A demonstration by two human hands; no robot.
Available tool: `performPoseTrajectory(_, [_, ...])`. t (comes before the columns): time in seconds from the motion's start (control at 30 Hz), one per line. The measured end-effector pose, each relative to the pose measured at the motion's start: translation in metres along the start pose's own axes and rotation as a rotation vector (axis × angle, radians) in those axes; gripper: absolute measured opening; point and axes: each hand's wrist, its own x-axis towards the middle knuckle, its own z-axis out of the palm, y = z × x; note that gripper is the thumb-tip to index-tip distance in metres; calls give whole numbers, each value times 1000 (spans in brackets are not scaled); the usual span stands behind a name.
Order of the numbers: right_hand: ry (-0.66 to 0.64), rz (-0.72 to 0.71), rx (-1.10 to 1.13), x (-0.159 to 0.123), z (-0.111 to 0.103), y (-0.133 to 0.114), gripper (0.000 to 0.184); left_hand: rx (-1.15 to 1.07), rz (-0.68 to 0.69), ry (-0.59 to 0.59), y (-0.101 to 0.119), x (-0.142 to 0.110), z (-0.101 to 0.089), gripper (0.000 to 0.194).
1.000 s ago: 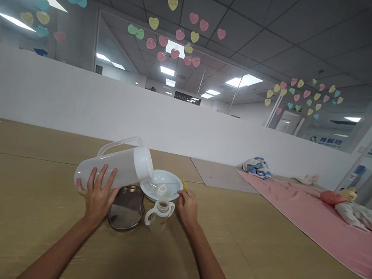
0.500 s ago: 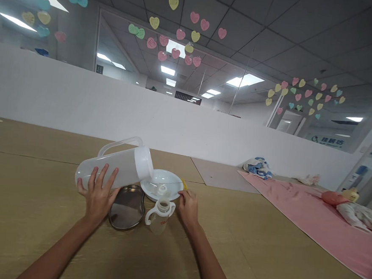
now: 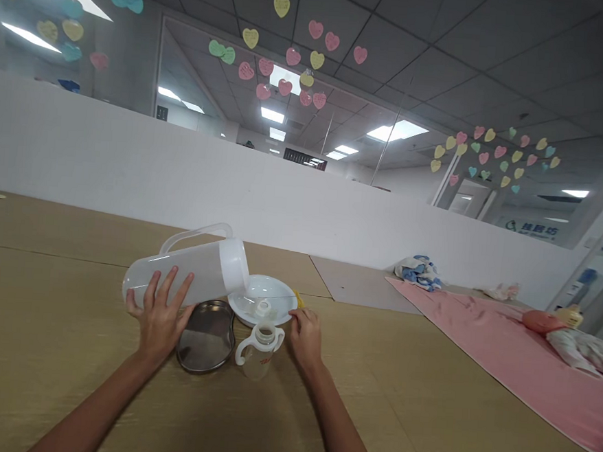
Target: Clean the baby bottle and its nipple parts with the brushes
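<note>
My left hand (image 3: pixel 163 320) is wrapped round the underside of a translucent plastic pitcher (image 3: pixel 187 273), fingers spread along its side. The pitcher lies tipped nearly level, its white-lidded end over the left edge of a white bowl (image 3: pixel 289 297). My right hand (image 3: pixel 306 333) pinches the bowl's right rim between thumb and fingers. Inside the bowl sits a small white and clear piece (image 3: pixel 263 308), probably a bottle top. In front of the bowl, an uncapped clear baby bottle (image 3: pixel 258 361) with two white handles stands upright between my hands. A kidney-shaped metal tray (image 3: pixel 205 340) lies left of it.
Something yellow (image 3: pixel 300 299) shows behind the bowl's right rim. Rightward, a pink cloth (image 3: pixel 484 342) covers the table, with a doll (image 3: pixel 547 322) on it. A blue-and-white cloth (image 3: pixel 418 271) is bunched near the low white wall (image 3: pixel 282 204) at the back.
</note>
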Motion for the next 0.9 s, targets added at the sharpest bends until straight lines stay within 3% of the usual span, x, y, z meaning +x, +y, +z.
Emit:
performPoseTrajectory(0.7, [-16, 10, 13, 0, -2, -4, 29, 5, 14, -10, -1, -1, 0, 51])
performPoseTrajectory(0.9, [-18, 5, 9, 1, -2, -3, 30, -28, -59, -30, 3, 1, -2, 51])
